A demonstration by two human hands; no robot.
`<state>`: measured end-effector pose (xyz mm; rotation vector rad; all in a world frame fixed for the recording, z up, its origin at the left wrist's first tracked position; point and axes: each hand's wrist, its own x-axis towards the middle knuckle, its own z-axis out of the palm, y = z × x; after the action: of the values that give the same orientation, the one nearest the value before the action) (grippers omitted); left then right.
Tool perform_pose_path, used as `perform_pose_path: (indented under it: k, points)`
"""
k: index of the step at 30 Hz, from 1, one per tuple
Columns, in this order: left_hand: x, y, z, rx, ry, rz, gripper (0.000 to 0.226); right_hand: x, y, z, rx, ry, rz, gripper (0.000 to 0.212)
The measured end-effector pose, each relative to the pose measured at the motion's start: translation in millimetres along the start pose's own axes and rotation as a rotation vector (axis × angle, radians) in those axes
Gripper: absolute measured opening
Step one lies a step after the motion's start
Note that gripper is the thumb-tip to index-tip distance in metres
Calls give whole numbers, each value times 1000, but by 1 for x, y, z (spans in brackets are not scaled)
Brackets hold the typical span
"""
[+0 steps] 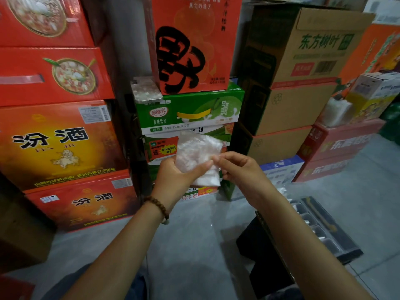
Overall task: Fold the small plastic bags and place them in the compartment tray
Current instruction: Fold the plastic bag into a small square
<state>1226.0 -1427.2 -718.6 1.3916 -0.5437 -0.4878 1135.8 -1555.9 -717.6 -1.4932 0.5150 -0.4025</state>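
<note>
Left grip (179, 176) curls round the small plastic bags (198, 152); right grip (236, 169) pinches their edge, mid-air, no fold visible. Compartment tray (322, 228) sits at the floor's right edge, contents unclear. Folding and placing likely remain.

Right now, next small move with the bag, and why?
Probably fold the right edge across: the small plastic bag looks unfolded, held by the left hand, its right edge pinched by the right hand. The compartment tray lies lower right.
</note>
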Motion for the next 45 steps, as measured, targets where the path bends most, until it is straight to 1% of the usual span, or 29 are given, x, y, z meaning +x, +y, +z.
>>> perform_pose_path:
  k: [3,5,6,9,10,12,14,15,18,22,24,26,27,29,30,31,32,33,35,37,39,43,45]
  points:
    - [2,0,-3,-2,-49,-61,19,2,-3,-4,145,-38,33,39]
    - [2,-1,-4,41,-123,-112,25,1,-6,-8,110,-88,35,54]
    - [2,-1,-5,58,-164,-129,28,0,-7,-9,72,-107,28,53]
    - [1,1,-8,80,-263,-147,26,-2,-9,-12,46,-108,15,27]
    - [0,3,-9,91,-288,-139,24,-3,-8,-12,62,-104,16,22]
    - [1,6,-11,112,-315,-117,21,-3,-7,-11,127,-96,46,26]
    - [1,9,-13,95,-305,-124,21,-3,-6,-9,167,-84,60,25]
    - [1,9,-13,76,-290,-137,24,-3,-6,-7,162,-74,36,25]
    - [0,9,-9,49,-230,-161,37,-4,-6,-4,98,-15,-110,22]
    - [-2,6,-4,114,-205,-122,32,-5,-7,-2,16,51,-263,20]
    - [0,4,-5,120,-205,-120,29,-5,-6,-3,28,56,-251,22]
    - [1,5,-6,116,-214,-121,28,-4,-5,-4,71,54,-185,24]
    - [2,5,-6,114,-224,-120,27,-3,-5,-4,94,46,-154,23]
    - [3,4,-7,114,-221,-118,27,-3,-4,-4,91,20,-164,16]
    - [4,3,-8,102,-191,-124,26,-4,-5,-4,49,15,-200,22]
    - [5,3,-10,83,-146,-136,28,-6,-7,-4,6,-4,-240,34]
    - [7,1,-12,55,-100,-151,34,-6,-7,-5,-34,-48,-283,45]
    - [9,0,-13,18,-62,-171,43,-8,-8,-4,-51,-113,-301,50]
    - [11,-2,-16,-44,-17,-199,55,-11,-9,-2,-111,-243,-280,44]
    - [11,-1,-16,-69,-31,-209,58,-12,-7,1,-223,-304,-238,46]
    - [11,0,-16,-75,-58,-218,56,-11,-5,2,-259,-321,-214,52]
    - [12,1,-21,-46,-77,-233,34,-9,-6,-1,-227,-289,-182,56]
    - [13,0,-24,-2,-81,-238,35,-10,-6,-3,-247,-285,-197,54]
